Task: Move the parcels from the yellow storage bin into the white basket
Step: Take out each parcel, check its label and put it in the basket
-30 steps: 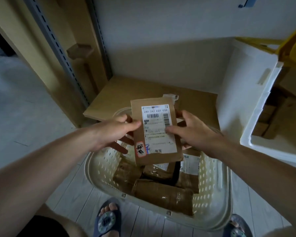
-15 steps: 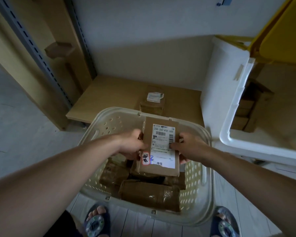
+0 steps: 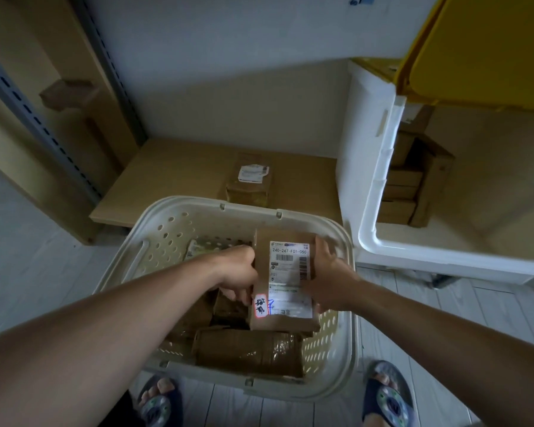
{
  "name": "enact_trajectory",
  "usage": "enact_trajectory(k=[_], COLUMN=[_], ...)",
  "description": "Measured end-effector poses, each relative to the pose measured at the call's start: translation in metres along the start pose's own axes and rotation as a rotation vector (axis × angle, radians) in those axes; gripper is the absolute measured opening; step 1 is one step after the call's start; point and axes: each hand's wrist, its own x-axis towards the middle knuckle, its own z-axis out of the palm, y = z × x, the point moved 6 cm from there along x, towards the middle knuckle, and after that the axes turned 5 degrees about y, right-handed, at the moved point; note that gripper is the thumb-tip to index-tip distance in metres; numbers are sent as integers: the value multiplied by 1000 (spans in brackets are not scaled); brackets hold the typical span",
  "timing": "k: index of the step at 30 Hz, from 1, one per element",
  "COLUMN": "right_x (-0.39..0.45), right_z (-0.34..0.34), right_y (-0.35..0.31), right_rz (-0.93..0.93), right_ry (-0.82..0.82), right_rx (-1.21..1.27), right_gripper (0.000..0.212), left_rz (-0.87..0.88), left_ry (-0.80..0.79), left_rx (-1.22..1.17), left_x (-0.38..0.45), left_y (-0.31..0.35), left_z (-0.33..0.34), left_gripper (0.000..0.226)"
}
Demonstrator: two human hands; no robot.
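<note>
Biggest thing we've got is the storage bin [image 3: 379, 167] on the right, white smooth plastic walls, yellow lid [image 3: 481, 47] tipped up above it, and a stack of brown cardboard parcels [image 3: 413, 183] sitting against its far inner wall. Left of that, a flat wooden shelf board [image 3: 179, 177] runs low across the back, and one taped parcel with a white label [image 3: 251, 180] sits on it, just beyond the basket's far rim. Front and centre, the white basket [image 3: 167, 238], rounded corners, sides punched with oval holes, standing on pale floor planks. Down inside we see several brown parcels, the nearest one [image 3: 247, 349] wrapped in shiny crinkled tape and lying across the front. Above those, the flat brown parcel [image 3: 285, 278] with a printed shipping label and a small red-edged sticker is inside the basket's rim, on or just over the pile, we can't tell which. Our left hand [image 3: 236, 269] has its fingers curled round the left edge; our right hand [image 3: 327, 278] clasps the right edge, thumb over the label. Our own forearms block the basket's near side, and two slippered feet [image 3: 159, 402] peek out below.
</note>
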Motion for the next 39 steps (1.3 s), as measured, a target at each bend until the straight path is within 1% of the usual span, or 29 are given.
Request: enact_trajectory(k=[3, 5, 7, 12, 15, 17, 19, 21, 23, 25, 28, 33, 36, 37, 39], right_x=[-3, -5, -3, 0, -5, -6, -5, -3, -1, 1, 2, 6, 7, 7, 6], right_z=[3, 3, 1, 5, 6, 5, 4, 2, 1, 2, 9, 9, 3, 1, -4], right_y=[3, 2, 2, -3, -9, -14, -17, -18, -18, -19, -16, -16, -22, -23, -26], right_rz=[19, 38, 53, 45, -5, -70, -138, -171, -197, -230, -294, -321, -315, -306, -280], right_ry=[-41, -56, -36, 25, 22, 31, 47, 38, 23, 32, 62, 61, 41, 34, 21], right_rx=[-69, -74, -90, -297, -498, -610, -668, -672, -657, -648, -692, -743, -716, -702, -663], right_gripper=[106, 109, 109, 92, 91, 85, 80, 82, 91, 98, 100, 94, 87, 85, 82], left_rz=[5, 13, 18, 64, 62, 55, 63, 99, 118, 98, 57, 53, 83, 96, 106], left_ry=[-41, -27, -8, 132, 99, 80, 71, 93, 120, 111, 88, 57, 38, 52, 132], left_rx=[27, 57, 85, 139, 109, 84, 60, 65, 76, 46, 23, 38, 136, 172, 201], left_x=[1, 5, 10, 19, 23, 23, 23, 22, 22, 25, 27, 27, 22, 21, 16], left_y=[1, 0, -1, 6, 5, 2, 3, 5, 6, 2, -3, -6, 0, 3, 6], left_z=[8, 11, 15, 13, 12, 11, 11, 9, 7, 9, 11, 10, 6, 3, -9], left_gripper=[18, 20, 19, 22, 21, 21, 21, 21, 23, 21, 20, 24, 25, 26, 34])
